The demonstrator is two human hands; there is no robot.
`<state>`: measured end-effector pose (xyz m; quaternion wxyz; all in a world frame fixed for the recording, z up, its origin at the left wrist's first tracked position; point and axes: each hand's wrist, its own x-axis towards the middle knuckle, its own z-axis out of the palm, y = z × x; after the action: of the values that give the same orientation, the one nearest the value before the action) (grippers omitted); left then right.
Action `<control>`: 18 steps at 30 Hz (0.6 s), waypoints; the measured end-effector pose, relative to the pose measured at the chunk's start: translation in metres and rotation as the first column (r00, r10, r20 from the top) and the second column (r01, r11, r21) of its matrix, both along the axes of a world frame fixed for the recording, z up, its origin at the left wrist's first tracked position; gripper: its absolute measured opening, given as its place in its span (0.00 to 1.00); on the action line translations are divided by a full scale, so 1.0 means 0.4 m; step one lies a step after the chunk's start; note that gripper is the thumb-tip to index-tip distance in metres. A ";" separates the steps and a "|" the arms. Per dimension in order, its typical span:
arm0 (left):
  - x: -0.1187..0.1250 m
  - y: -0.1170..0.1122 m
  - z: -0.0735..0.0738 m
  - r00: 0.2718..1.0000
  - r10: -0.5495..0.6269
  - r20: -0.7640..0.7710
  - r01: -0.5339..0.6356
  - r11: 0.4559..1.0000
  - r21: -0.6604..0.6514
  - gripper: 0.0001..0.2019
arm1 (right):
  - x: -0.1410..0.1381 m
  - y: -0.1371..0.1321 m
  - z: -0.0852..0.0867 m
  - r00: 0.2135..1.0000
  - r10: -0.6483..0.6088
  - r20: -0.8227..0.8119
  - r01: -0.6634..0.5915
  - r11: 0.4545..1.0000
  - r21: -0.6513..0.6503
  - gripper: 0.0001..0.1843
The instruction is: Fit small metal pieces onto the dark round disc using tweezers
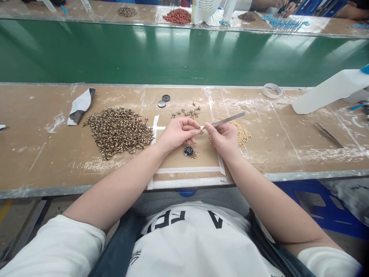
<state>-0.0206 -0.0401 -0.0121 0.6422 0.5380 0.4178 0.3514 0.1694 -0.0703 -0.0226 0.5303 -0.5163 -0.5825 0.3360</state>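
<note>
My left hand (181,134) pinches a small metallic piece (201,131) between thumb and forefinger; its exact kind is too small to tell. My right hand (224,139) is closed on a pair of metal tweezers (230,119), whose tips meet the small piece. Below the hands, a round black disc with light markings (188,151) lies on the cardboard, with a few tiny bits (194,155) beside it. A large heap of small metallic pieces (119,130) is left of my left hand. Partly behind my right hand spreads a pile of beige beads (243,132).
Two round discs (162,104) and scattered metallic pieces (187,113) lie beyond my hands. To the right are a tape roll (272,90), a white plastic bottle (328,92) and other tweezers (328,135). A green conveyor belt (115,54) runs behind; a co-worker's hands (284,5) are across it.
</note>
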 end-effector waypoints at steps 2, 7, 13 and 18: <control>0.000 0.001 0.001 1.000 -0.002 0.013 0.002 1.000 -0.005 0.15 | 0.000 -0.001 0.001 1.000 0.005 -0.007 -0.005 1.000 0.006 0.16; -0.003 0.001 0.004 0.999 -0.007 0.036 0.007 1.000 -0.003 0.13 | 0.002 -0.002 0.002 1.000 0.002 0.019 -0.002 1.000 0.001 0.17; -0.005 0.001 0.013 0.999 -0.034 0.004 0.034 0.999 0.025 0.15 | 0.002 -0.001 0.006 0.999 -0.023 0.025 0.024 0.999 -0.024 0.19; -0.020 0.007 0.025 0.988 0.046 -0.150 -0.020 0.985 0.170 0.13 | 0.013 -0.002 0.027 0.996 -0.086 -0.026 0.084 0.995 -0.060 0.24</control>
<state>-0.0285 -0.0375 -0.0022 0.5544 0.6088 0.4438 0.3536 0.1746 -0.0710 -0.0120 0.5369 -0.5512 -0.5421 0.3376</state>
